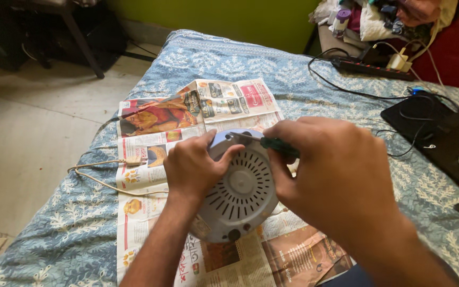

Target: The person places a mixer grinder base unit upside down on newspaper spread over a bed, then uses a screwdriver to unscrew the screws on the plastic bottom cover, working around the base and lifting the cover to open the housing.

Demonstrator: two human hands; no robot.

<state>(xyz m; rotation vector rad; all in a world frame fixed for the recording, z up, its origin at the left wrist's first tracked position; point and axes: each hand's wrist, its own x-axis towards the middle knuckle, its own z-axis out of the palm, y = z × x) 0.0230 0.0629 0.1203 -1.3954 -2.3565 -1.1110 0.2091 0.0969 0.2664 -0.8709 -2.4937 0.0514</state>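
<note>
Beneath both hands lies 1 bed in a blue leaf-print cover, with 1 spread newspaper over it. Between the hands, 1 round grey appliance base is tipped on edge, its slotted underside facing the camera. The right hand, forearm entering from the lower right, is clenched around 1 green-handled screwdriver, its long axis nearly level, tip pointing left onto the base's upper rim. The left hand, forearm rising from below, grips that base's upper left edge, thumb across it.
</note>
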